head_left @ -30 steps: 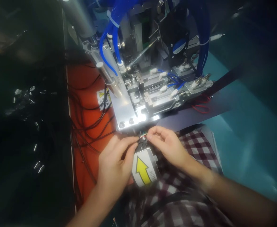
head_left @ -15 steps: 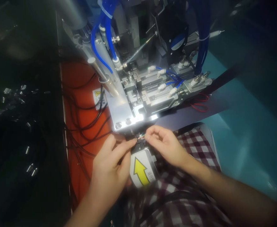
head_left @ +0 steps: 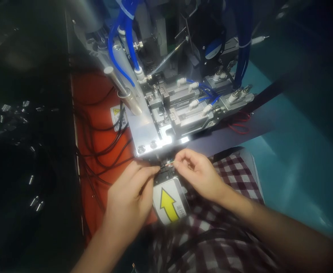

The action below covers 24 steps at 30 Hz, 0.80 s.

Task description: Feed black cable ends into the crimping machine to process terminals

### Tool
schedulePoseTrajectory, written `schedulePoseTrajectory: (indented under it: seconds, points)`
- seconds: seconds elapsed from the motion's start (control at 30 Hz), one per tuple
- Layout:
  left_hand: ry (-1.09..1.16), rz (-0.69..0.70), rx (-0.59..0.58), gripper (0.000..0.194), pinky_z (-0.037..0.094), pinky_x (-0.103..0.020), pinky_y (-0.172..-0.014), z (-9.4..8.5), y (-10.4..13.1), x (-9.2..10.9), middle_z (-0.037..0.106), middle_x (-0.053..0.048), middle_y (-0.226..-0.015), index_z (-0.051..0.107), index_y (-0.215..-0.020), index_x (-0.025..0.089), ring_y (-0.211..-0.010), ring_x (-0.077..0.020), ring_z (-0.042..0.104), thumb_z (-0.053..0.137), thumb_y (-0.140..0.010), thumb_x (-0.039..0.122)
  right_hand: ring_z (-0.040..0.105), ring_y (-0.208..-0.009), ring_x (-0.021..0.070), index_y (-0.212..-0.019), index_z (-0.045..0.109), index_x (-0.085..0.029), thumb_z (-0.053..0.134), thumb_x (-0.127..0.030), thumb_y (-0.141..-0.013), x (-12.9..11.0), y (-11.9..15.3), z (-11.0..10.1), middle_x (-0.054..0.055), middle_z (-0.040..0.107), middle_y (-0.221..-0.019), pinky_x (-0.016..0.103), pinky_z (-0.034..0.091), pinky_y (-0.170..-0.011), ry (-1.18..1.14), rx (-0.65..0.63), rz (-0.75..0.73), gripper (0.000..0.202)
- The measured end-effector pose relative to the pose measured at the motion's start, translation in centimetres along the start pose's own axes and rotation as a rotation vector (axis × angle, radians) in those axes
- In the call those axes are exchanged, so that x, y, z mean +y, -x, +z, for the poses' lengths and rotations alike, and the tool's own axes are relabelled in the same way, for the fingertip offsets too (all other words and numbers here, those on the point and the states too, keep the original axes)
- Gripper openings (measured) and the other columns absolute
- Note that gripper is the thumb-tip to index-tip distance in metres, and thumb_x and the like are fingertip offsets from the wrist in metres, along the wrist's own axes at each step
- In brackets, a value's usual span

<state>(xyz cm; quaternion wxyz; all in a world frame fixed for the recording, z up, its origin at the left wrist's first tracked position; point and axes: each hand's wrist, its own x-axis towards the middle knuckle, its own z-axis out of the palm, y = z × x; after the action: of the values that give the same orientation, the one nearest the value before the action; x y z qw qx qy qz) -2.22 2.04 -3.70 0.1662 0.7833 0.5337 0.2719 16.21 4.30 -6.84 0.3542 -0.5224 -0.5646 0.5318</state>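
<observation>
Both my hands meet just in front of the machine's metal plate [head_left: 145, 131]. My right hand [head_left: 199, 172] pinches the ends of several thin coloured wires [head_left: 170, 164] between thumb and forefinger. From the left, my left hand [head_left: 134, 193] is closed in a pinch at a thin dark cable [head_left: 162, 166], from which the wires seem to come out. Its lower fingers are curled and partly hidden. Below the fingertips sits a small black fixture [head_left: 166, 175], behind a white label with a yellow arrow [head_left: 168, 203].
Pneumatic cylinders [head_left: 196, 117] with blue hoses [head_left: 129, 49] stand beyond my hands. Black cables [head_left: 98, 151] run over the orange-red surface [head_left: 89, 125] at left. Small shiny metal pieces [head_left: 37, 204] lie on the dark area. Checked cloth [head_left: 234, 174] covers my lap.
My left hand has slid slightly left, away from the right fingertips, uncovering more of the wires and dark cable. My right hand stays almost still with its pinch.
</observation>
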Motion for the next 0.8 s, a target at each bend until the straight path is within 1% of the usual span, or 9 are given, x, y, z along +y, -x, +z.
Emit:
schedulePoseTrajectory:
  seconds: [0.2,0.33,0.43,0.6,0.7,0.8]
  points:
    - [-0.047,0.039,0.008,0.022,0.047,-0.021,-0.073,0.27,-0.1,-0.1,0.062,-0.003,-0.088,0.067,-0.098,0.015,-0.083,-0.012,0.059,0.052,-0.087,0.003,0.052,-0.062,0.0126,-0.08,0.058,-0.018,0.053,-0.021,-0.088,0.0,-0.07,-0.08,-0.001,0.058,-0.072,0.026,0.042,-0.058,-0.015,-0.012,0.013,0.01]
    - [-0.04,0.066,0.004,0.023,0.046,-0.022,-0.076,0.26,-0.08,-0.14,0.06,-0.005,-0.09,0.066,-0.1,0.013,-0.086,-0.0127,0.059,0.05,-0.088,0.002,0.051,-0.059,0.0121,-0.079,0.057,-0.018,0.053,-0.019,-0.088,-0.03,-0.05,-0.15,-0.002,0.056,-0.068,0.026,0.041,-0.056,0.035,-0.013,-0.003,0.009]
    - [-0.043,0.068,0.003,0.023,0.046,-0.021,-0.075,0.25,-0.01,-0.15,0.059,-0.005,-0.089,0.067,-0.099,0.013,-0.085,-0.012,0.058,0.05,-0.088,0.002,0.051,-0.06,0.0121,-0.079,0.058,-0.018,0.053,-0.018,-0.087,0.06,-0.01,-0.16,-0.002,0.056,-0.069,0.026,0.041,-0.056,0.063,-0.001,-0.015,0.009]
    - [-0.042,0.06,0.009,0.023,0.045,-0.019,-0.074,0.27,0.09,-0.17,0.06,-0.004,-0.09,0.068,-0.098,0.012,-0.085,-0.0107,0.058,0.05,-0.088,0.002,0.051,-0.059,0.0116,-0.081,0.06,-0.017,0.056,-0.02,-0.087,0.35,0.05,-0.26,-0.001,0.057,-0.07,0.025,0.041,-0.055,0.015,0.016,0.006,0.007]
    - [-0.039,0.057,0.015,0.023,0.045,-0.017,-0.073,0.31,0.06,-0.14,0.06,-0.004,-0.089,0.068,-0.098,0.011,-0.083,-0.0096,0.057,0.051,-0.088,0.001,0.047,-0.054,0.0099,-0.084,0.062,-0.017,0.06,-0.02,-0.085,0.29,0.09,-0.4,-0.003,0.055,-0.068,0.024,0.039,-0.052,0.03,0.067,-0.04,0.004]
    - [-0.029,0.055,0.02,0.022,0.044,-0.016,-0.073,0.37,-0.04,-0.08,0.06,-0.004,-0.088,0.069,-0.096,0.011,-0.082,-0.009,0.057,0.052,-0.088,0.001,0.047,-0.054,0.0098,-0.08,0.063,-0.017,0.062,-0.019,-0.084,0.15,0.08,-0.41,-0.003,0.053,-0.066,0.025,0.04,-0.055,0.074,0.08,-0.089,0.005]
